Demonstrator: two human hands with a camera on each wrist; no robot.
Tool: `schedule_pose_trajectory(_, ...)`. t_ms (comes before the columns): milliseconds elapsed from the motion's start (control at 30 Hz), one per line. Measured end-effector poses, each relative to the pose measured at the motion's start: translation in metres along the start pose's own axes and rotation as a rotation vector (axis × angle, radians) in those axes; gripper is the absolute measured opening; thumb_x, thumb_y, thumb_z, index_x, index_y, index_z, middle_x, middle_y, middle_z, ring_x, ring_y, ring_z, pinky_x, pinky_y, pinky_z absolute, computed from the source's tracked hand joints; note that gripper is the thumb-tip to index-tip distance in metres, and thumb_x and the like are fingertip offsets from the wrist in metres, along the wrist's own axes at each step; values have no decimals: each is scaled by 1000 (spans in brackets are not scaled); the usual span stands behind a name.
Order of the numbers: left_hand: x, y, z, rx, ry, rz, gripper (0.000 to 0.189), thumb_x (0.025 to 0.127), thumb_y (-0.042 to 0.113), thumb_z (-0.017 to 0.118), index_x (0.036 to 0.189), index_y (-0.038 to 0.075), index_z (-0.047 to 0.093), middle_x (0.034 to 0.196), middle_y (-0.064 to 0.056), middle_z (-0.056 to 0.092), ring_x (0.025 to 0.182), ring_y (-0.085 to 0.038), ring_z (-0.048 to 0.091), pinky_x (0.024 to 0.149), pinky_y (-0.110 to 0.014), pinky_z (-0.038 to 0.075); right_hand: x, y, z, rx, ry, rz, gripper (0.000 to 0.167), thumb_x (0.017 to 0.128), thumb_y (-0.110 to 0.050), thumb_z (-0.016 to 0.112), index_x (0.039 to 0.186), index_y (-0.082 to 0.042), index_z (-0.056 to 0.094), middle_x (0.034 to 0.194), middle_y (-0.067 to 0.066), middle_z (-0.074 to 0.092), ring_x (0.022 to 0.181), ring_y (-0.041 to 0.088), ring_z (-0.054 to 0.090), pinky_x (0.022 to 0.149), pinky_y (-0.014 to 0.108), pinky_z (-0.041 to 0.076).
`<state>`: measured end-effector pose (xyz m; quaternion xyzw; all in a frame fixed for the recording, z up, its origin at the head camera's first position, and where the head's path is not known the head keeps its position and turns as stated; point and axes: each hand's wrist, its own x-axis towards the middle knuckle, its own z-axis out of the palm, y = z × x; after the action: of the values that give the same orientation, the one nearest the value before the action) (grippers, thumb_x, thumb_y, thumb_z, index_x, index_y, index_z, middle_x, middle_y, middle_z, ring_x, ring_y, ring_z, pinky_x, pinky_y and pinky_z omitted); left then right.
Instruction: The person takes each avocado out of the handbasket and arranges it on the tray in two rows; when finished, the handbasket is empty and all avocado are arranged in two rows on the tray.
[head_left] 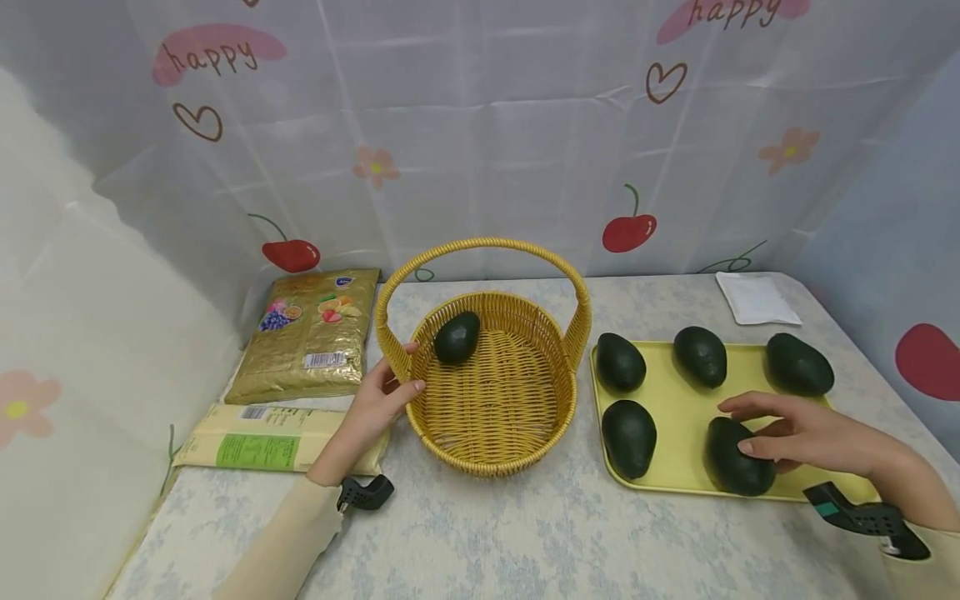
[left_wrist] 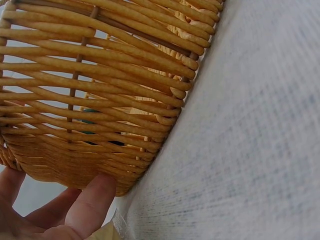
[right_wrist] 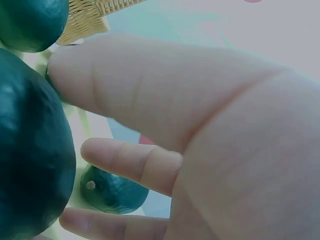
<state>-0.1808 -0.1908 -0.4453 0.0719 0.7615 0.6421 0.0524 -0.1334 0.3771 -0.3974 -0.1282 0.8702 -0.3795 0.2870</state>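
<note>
A yellow wicker basket [head_left: 487, 400] with a tall arched handle stands upright on the table, holding one dark green avocado [head_left: 457, 337] at its back left. My left hand [head_left: 382, 400] grips the basket's left side at the handle base, thumb near the rim; in the left wrist view its fingers [left_wrist: 92, 207] meet the woven wall. To the right, my right hand [head_left: 810, 433] is over the front avocado [head_left: 731, 467] on a yellow tray [head_left: 682, 442]. Its thumb overlaps the fruit and its fingers extend past it, loosely spread. Several other avocados [head_left: 628, 439] lie on the tray.
Left of the basket lie a gold foil package [head_left: 307, 333] and a pale package with a green label [head_left: 258, 450]. A white packet [head_left: 757, 298] rests behind the tray. A printed curtain [head_left: 487, 150] hangs behind the patterned tablecloth [head_left: 510, 542].
</note>
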Motion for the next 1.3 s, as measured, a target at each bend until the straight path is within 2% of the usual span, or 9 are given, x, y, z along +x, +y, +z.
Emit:
schedule_pose_trajectory(100, 0, 0, 0, 4, -1, 4, 61, 97, 8, 64, 154, 14, 43, 146, -26, 50, 130, -43, 56, 84, -26, 57, 0, -2, -1, -3, 9, 13, 57, 100, -20, 62, 144, 8, 41, 142, 43, 45, 110, 34, 67, 71, 43, 61)
schedule_pose_trajectory(233, 1, -1, 0, 7, 0, 2, 61, 97, 9, 64, 154, 14, 43, 146, -26, 50, 129, -43, 56, 84, -26, 57, -1, -6, -3, -29, 28, 16, 58, 99, -21, 63, 146, 8, 42, 142, 42, 46, 111, 40, 66, 72, 46, 61)
schedule_pose_trajectory(333, 1, -1, -1, 5, -5, 2, 61, 97, 9, 64, 154, 15, 43, 147, -26, 50, 129, -43, 56, 84, -27, 57, -1, -8, -3, -135, 75, -27, 56, 99, -22, 65, 144, 6, 46, 139, 37, 53, 109, 19, 68, 74, 37, 60)
schedule_pose_trajectory(467, 0, 0, -1, 12, -12, 5, 61, 97, 10, 64, 154, 15, 43, 147, -26, 50, 129, -43, 57, 84, -27, 57, 0, -15, -3, -273, 158, -104, 53, 95, -21, 71, 139, 3, 54, 135, 29, 60, 99, -10, 61, 74, 22, 55)
schedule_pose_trajectory(633, 0, 0, -2, 17, -10, 3, 61, 98, 10, 64, 154, 15, 43, 147, -26, 50, 129, -43, 57, 84, -26, 57, 4, -38, -6, -344, 209, -188, 52, 91, -20, 76, 138, -4, 57, 134, 20, 62, 101, -9, 62, 74, 22, 56)
schedule_pose_trajectory(767, 0, 0, -1, 17, -6, 2, 61, 97, 10, 64, 154, 15, 42, 146, -27, 50, 129, -43, 57, 84, -28, 57, 11, -71, -7, -389, 174, -237, 51, 91, -25, 77, 137, -13, 59, 134, 10, 64, 106, -10, 59, 77, 24, 57)
schedule_pose_trajectory(1000, 0, 0, 0, 17, -8, 7, 61, 97, 10, 64, 154, 14, 42, 146, -27, 50, 129, -44, 57, 85, -29, 57, 32, -144, 4, -427, 34, -297, 52, 92, -37, 75, 139, -20, 59, 136, 0, 63, 113, 15, 65, 85, 28, 57)
schedule_pose_trajectory(1167, -1, 0, 0, 13, -8, 6, 61, 97, 10, 64, 154, 14, 42, 147, -27, 50, 129, -45, 56, 84, -28, 57, 55, -189, 22, -450, -66, -369, 54, 93, -36, 74, 142, -23, 57, 139, 0, 61, 110, 15, 64, 84, 29, 56)
schedule_pose_trajectory(1300, 0, 0, -1, 8, -11, 12, 62, 97, 10, 64, 155, 13, 42, 147, -27, 49, 129, -45, 56, 84, -26, 57, 79, -214, 39, -475, -81, -460, 56, 93, -30, 73, 145, -19, 55, 138, 1, 61, 102, 14, 62, 79, 29, 54)
